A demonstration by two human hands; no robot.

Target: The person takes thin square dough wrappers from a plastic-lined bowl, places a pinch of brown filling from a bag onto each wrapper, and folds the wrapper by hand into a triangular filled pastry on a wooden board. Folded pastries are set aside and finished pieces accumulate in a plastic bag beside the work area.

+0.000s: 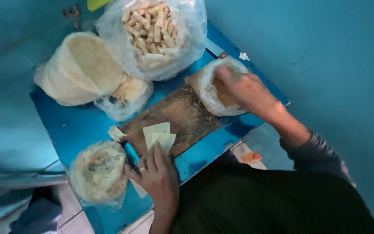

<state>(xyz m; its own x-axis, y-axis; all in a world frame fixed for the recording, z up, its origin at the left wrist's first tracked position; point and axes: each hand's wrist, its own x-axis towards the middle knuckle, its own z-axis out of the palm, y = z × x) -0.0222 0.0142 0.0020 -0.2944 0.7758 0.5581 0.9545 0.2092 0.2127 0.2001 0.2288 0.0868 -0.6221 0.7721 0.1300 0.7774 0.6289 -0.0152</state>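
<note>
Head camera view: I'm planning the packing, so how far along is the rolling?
Done: a bag of finished rolls. In hand: left hand pins a wrapper on the board; right hand reaches into the filling bag. Left: a stack of wrappers.

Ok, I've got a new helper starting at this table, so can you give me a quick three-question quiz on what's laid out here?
1. True or false: the right hand is reaching into a bag of brownish filling.
2. What does the left hand press on?
A. the wooden board's pale wrapper sheets
B. the bag of rolled sticks
C. a knife
3. Fill in: the big clear bag at the table's far edge holds finished ____.

Key:
1. True.
2. A: fingertips rest on the wrapper sheets lying on the board.
3. Rolls.
</note>
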